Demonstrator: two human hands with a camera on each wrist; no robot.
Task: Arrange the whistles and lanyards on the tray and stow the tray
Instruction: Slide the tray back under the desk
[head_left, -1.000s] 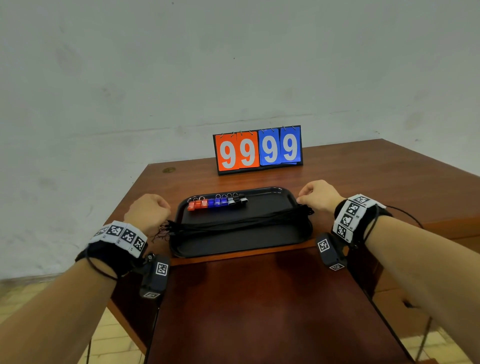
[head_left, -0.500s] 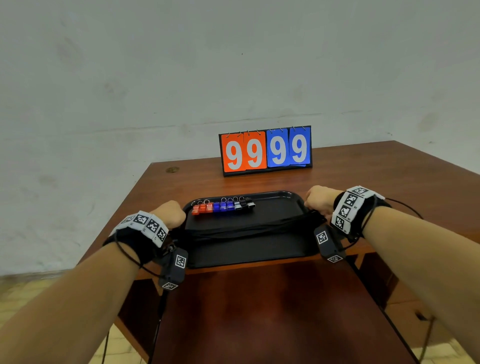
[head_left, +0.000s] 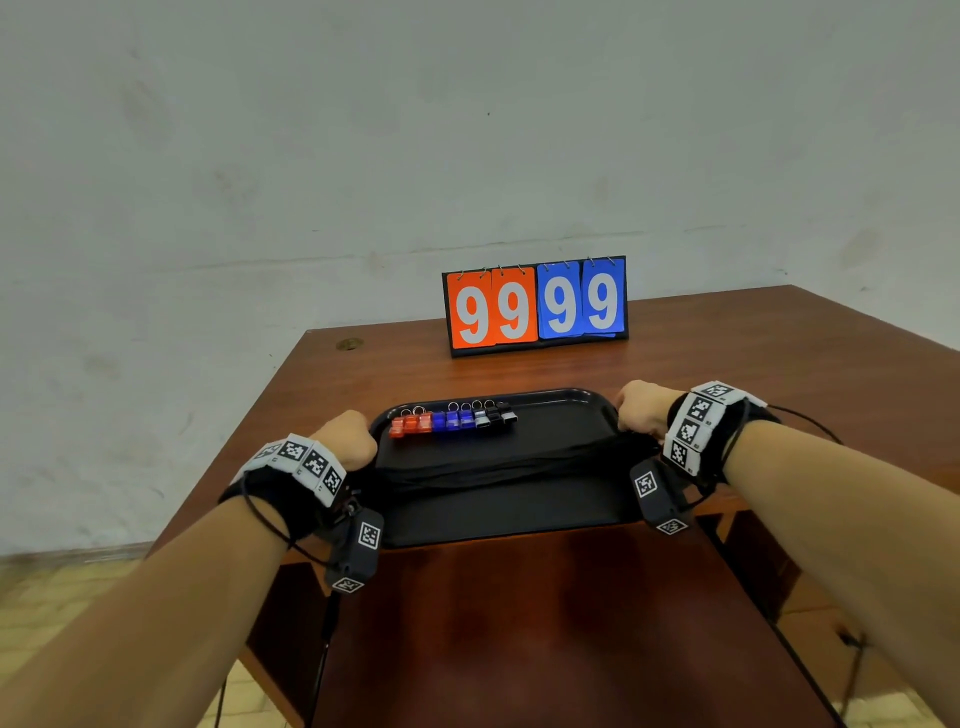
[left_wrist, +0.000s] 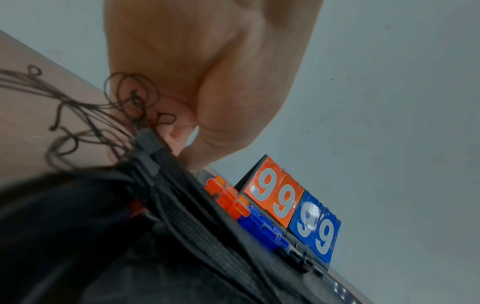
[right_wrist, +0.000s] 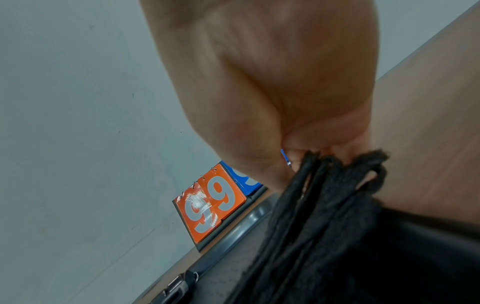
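Note:
A black tray (head_left: 519, 514) sits at the table's front edge. Red, blue and black whistles (head_left: 452, 420) lie in a row along its far side. A bundle of black lanyards (head_left: 509, 465) stretches across its middle. My left hand (head_left: 345, 439) grips the tray's left rim, fingers curled. My right hand (head_left: 641, 408) grips the right rim the same way. In the left wrist view, my left hand (left_wrist: 207, 82) curls beside the lanyards' (left_wrist: 182, 216) thin cord ends, with the whistles (left_wrist: 249, 211) beyond. The right wrist view has my right hand (right_wrist: 272, 82) above the lanyards' (right_wrist: 324, 205) loop ends and the tray rim (right_wrist: 233, 232).
An orange and blue flip scoreboard (head_left: 535, 306) reading 99 99 stands behind the tray on the brown table (head_left: 727, 364). A darker wooden surface (head_left: 545, 649) lies lower, just in front of the table edge. A pale wall stands behind, and tiled floor shows at the lower left.
Both hands have moved inward from the lanyard ends and closed on the tray's left and right rims. The view has shifted closer to the tray.

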